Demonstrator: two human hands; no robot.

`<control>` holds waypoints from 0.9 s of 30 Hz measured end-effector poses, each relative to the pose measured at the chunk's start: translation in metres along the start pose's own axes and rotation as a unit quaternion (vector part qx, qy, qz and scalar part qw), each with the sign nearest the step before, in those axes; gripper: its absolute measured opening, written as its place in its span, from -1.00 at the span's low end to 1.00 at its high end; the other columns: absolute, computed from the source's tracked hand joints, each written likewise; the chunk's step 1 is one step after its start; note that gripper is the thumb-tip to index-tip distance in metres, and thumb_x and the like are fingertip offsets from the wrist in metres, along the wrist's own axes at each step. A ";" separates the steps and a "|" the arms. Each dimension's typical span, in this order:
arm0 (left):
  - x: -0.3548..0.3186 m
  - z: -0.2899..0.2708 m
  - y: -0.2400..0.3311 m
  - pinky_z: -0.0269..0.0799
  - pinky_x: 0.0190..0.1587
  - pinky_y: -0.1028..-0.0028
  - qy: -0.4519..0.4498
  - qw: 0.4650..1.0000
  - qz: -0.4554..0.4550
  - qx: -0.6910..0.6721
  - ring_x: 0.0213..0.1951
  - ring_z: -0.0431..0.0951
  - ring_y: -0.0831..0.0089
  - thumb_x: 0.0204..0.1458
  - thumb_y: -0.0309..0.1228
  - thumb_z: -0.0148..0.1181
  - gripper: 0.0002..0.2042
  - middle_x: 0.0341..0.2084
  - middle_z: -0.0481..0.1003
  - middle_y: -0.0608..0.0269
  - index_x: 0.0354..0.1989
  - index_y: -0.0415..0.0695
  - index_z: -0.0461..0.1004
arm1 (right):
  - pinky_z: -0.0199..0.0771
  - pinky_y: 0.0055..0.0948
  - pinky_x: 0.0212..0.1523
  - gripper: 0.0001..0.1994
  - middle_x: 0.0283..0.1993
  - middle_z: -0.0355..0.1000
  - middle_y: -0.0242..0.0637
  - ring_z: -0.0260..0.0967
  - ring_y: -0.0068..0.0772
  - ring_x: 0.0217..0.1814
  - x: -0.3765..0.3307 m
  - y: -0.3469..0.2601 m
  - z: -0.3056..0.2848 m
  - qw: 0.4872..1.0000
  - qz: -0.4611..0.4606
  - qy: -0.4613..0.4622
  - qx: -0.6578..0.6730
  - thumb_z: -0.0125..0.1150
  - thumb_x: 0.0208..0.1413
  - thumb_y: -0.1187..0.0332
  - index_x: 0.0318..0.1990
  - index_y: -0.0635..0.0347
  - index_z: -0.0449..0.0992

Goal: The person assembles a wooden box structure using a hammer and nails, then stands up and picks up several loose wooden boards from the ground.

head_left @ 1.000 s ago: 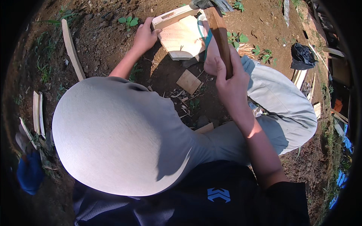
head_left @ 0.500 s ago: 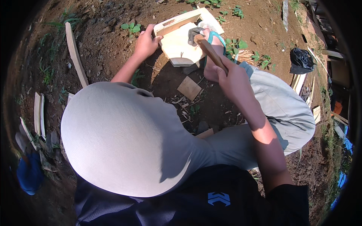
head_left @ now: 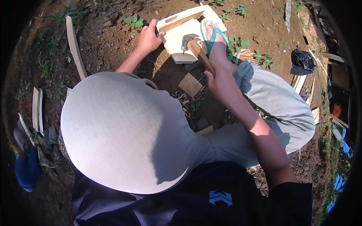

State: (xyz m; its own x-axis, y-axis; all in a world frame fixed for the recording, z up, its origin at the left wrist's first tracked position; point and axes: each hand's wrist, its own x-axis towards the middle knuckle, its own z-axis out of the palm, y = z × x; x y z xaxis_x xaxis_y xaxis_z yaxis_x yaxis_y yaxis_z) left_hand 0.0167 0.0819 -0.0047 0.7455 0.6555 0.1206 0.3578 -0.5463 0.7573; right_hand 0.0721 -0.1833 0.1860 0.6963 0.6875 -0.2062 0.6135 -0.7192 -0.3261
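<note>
My right hand (head_left: 223, 83) is wrapped round the wooden handle of a hammer (head_left: 198, 52). Its dark metal head is over the pale wooden board (head_left: 177, 39), right where a thin nail stands, so the nail is mostly hidden. The board is part of a wooden assembly with an upright slat (head_left: 181, 19) along its far side, a slot cut into it. At that slat's left end my left hand (head_left: 149, 38) grips the wood, thumb on the near side. My foot in a teal-strapped sandal (head_left: 215, 37) presses on the assembly's right part.
A small square wood offcut (head_left: 190, 84) lies on the dirt between my legs, among chips. Long wood strips (head_left: 75, 47) lie at the left, near a blue object (head_left: 27, 171). A black plastic bag (head_left: 302, 61) is at the right. My bent knee (head_left: 124, 132) fills the middle left.
The hammer has swung down and left, its head now at the nail that showed on the board before. My right hand has moved slightly left and nearer; my left hand keeps its hold.
</note>
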 end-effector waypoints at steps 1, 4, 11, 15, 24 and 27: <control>-0.003 0.001 -0.008 0.51 -0.16 0.11 0.009 1.000 0.011 0.003 -0.23 0.62 -0.01 0.11 -0.34 0.36 -0.54 -0.32 0.61 -0.11 0.15 -0.15 0.37 | 0.52 -0.05 -0.17 -0.63 -0.15 0.52 0.21 0.51 0.30 -0.11 0.000 0.008 0.001 0.997 0.000 -0.061 -0.054 0.13 0.32 0.25 0.21 0.17 0.41; 0.008 -0.005 -0.018 0.51 -0.17 0.12 0.012 0.999 0.015 -0.028 -0.26 0.62 0.00 0.10 -0.35 0.37 -0.53 -0.34 0.61 -0.10 0.16 -0.15 0.36 | 0.52 0.12 -0.20 -0.61 -0.26 0.55 0.16 0.52 0.33 -0.18 0.011 -0.025 -0.030 0.993 -0.050 0.087 0.061 0.14 0.31 0.24 0.23 0.13 0.35; 0.009 -0.006 -0.029 0.52 -0.15 0.14 0.004 0.999 0.038 -0.008 -0.23 0.64 0.05 0.10 -0.38 0.36 -0.52 -0.23 0.60 -0.13 0.17 -0.16 0.35 | 0.50 0.04 -0.21 -0.64 -0.30 0.53 0.20 0.52 0.35 -0.16 0.012 -0.026 -0.017 0.998 -0.029 -0.046 0.030 0.14 0.32 0.26 0.20 0.15 0.36; 0.011 -0.009 0.006 0.49 -0.10 0.13 -0.063 0.996 -0.041 -0.057 -0.17 0.61 0.05 0.09 -0.39 0.37 -0.55 -0.25 0.59 -0.14 0.13 -0.15 0.36 | 0.49 0.09 -0.08 -0.62 -0.26 0.51 0.23 0.52 0.30 -0.12 0.004 -0.030 -0.010 0.996 0.005 0.051 0.077 0.14 0.30 0.21 0.18 0.18 0.34; 0.007 -0.002 -0.009 0.49 -0.23 0.15 -0.018 0.999 -0.004 -0.041 -0.31 0.59 0.05 0.09 -0.38 0.38 -0.53 -0.33 0.57 -0.12 0.15 -0.15 0.36 | 0.51 0.01 -0.12 -0.67 -0.23 0.52 0.21 0.54 0.28 -0.14 0.013 -0.030 -0.022 0.988 0.006 0.078 0.132 0.12 0.31 0.20 0.07 0.23 0.42; 0.004 0.000 -0.012 0.48 -0.22 0.14 0.005 1.000 0.016 -0.024 -0.31 0.59 0.03 0.08 -0.38 0.38 -0.52 -0.35 0.56 -0.13 0.16 -0.14 0.36 | 0.50 -0.06 -0.11 -0.66 -0.20 0.53 0.19 0.56 0.17 -0.13 0.022 -0.010 -0.016 0.999 -0.028 -0.035 0.002 0.17 0.29 0.20 0.08 0.22 0.46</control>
State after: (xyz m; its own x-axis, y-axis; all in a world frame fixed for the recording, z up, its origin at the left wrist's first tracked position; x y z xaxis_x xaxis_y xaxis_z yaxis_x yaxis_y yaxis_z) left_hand 0.0153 0.0909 -0.0138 0.7503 0.6435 0.1517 0.3059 -0.5413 0.7832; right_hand 0.0872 -0.1630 0.1992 0.6325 0.7326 -0.2514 0.6495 -0.6785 -0.3432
